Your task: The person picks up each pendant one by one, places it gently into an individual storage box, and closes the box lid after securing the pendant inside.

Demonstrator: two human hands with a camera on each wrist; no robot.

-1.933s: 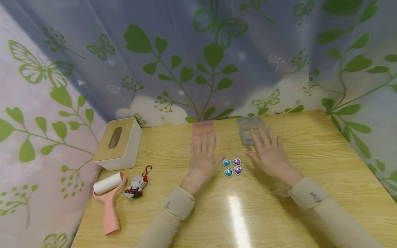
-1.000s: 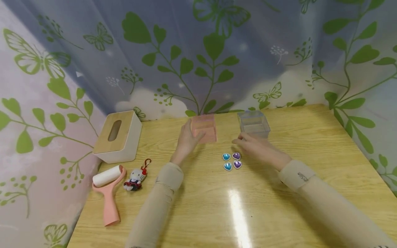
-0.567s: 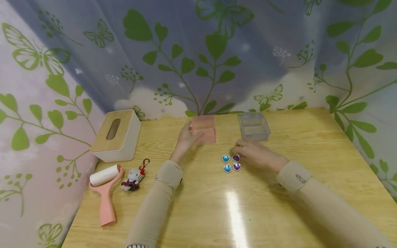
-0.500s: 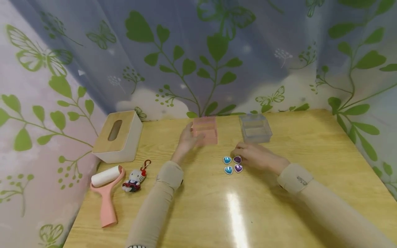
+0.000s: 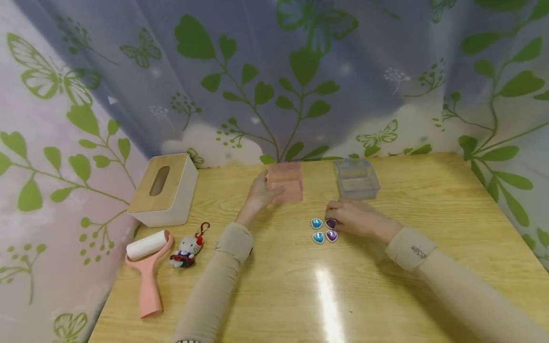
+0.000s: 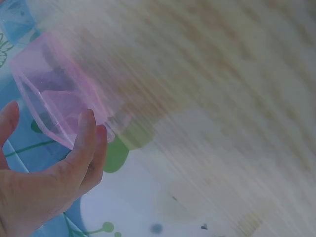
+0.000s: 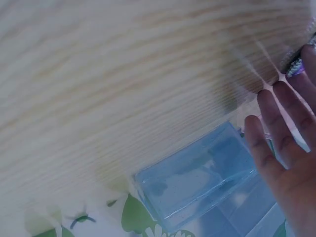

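Observation:
My left hand (image 5: 259, 193) lies against the left side of a pink clear box (image 5: 286, 182). Its fingers and thumb reach round the near left corner, fairly straight, as the left wrist view (image 6: 64, 170) also shows. My right hand (image 5: 353, 215) pinches the upper purple heart gem (image 5: 330, 223) on the table, its fingertips partly hidden. At the edge of the right wrist view, the gem's beaded rim (image 7: 295, 67) shows by the fingers. A lower purple heart gem (image 5: 331, 236) and two blue heart gems (image 5: 316, 223) lie beside it.
A bluish clear box (image 5: 357, 183) stands behind my right hand. To the left are a tissue box (image 5: 160, 190), a pink-handled lint roller (image 5: 147, 278) and a cat-figure keychain (image 5: 187, 250). A patterned curtain (image 5: 240, 95) borders the wooden table (image 5: 274, 286).
Both hands, spread flat earlier, have moved. My left hand went to the pink box's left side; my right hand turned inward, its fingers curling down to the upper purple gem.

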